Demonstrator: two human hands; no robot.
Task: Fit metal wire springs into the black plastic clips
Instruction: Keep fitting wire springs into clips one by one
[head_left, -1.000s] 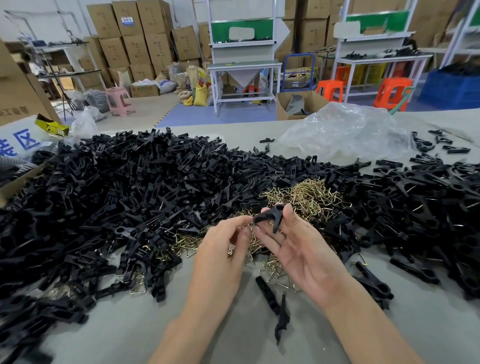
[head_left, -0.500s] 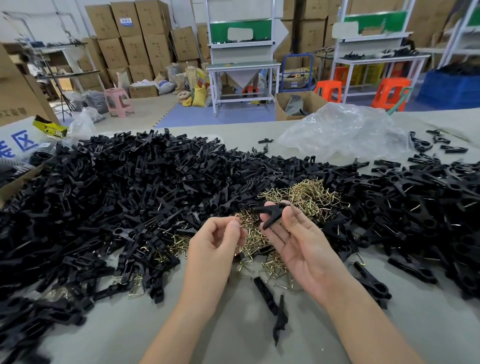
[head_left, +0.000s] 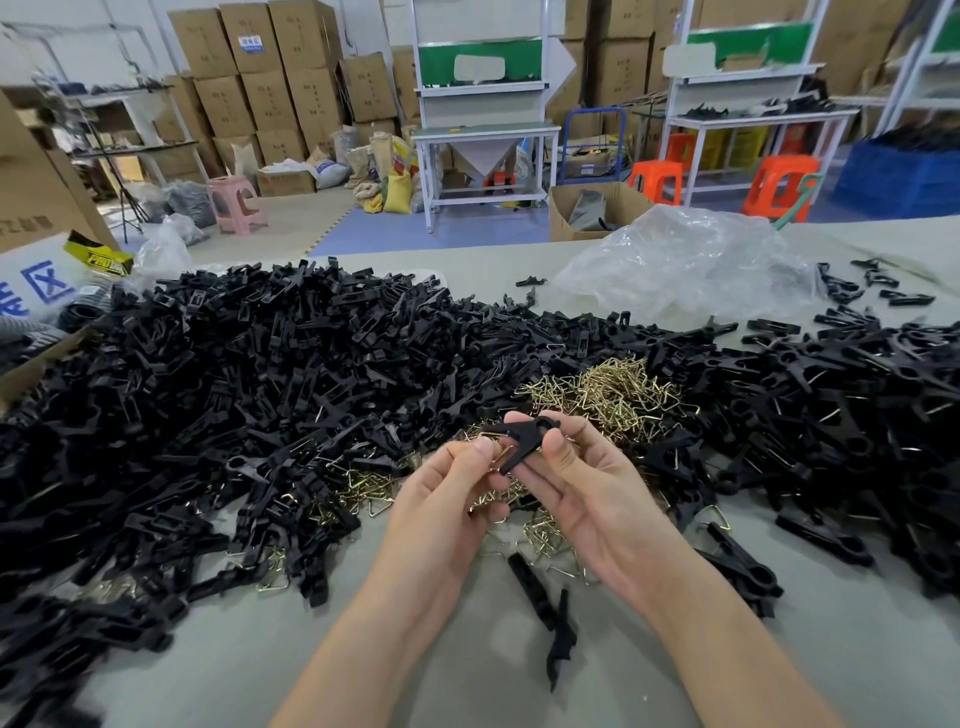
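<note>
My right hand (head_left: 587, 493) pinches a black plastic clip (head_left: 522, 439) between thumb and fingers, held above the table. My left hand (head_left: 447, 499) pinches a brass-coloured wire spring (head_left: 500, 457) at the clip's lower end; the spring is mostly hidden by my fingers. Behind my hands lies a heap of loose wire springs (head_left: 608, 395). A large pile of black clip parts (head_left: 234, 405) spreads over the left and middle of the table, and a second pile of clips (head_left: 841, 410) covers the right.
Two black clip halves (head_left: 545, 608) lie on the grey table (head_left: 467, 670) between my forearms. A crumpled clear plastic bag (head_left: 685, 265) sits at the table's far side. A cardboard box (head_left: 31, 187) stands at far left. Workbenches, stools and stacked cartons fill the room beyond.
My left hand has come right and up to the clip, bringing the spring against it. My right hand has tilted the clip and kept hold of it.
</note>
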